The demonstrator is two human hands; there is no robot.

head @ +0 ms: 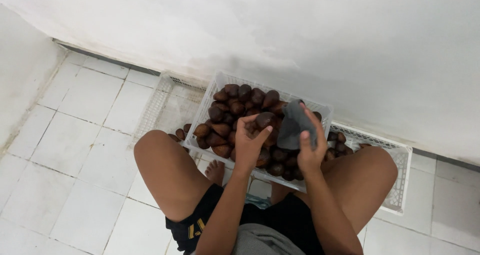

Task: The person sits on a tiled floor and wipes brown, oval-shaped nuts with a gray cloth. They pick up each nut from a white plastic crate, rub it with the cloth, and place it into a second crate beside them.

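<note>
I note three white plastic crates on the tiled floor against the far wall: the middle crate (216, 87), heaped with brown scaly snake fruit (235, 105), rests across the two lower ones, the left crate (157, 100) and the right crate (400, 180), between the person's knees. The right crate holds a few more fruit at its far left corner; I cannot tell what the left one holds.

The left hand (248, 144) is over the heap, fingers and thumb pinching one snake fruit (265, 119) lifted just clear of the pile. The right hand (310, 147) is closed around a dark grey cloth (295, 125), which stands up beside that fruit, touching or nearly so.

My judgement: the step is wiping the held fruit. It wants a light grip, since the scales are sharp, turning the fruit against the cloth rather than scrubbing, and keeping it over the crate in case it slips.
</note>
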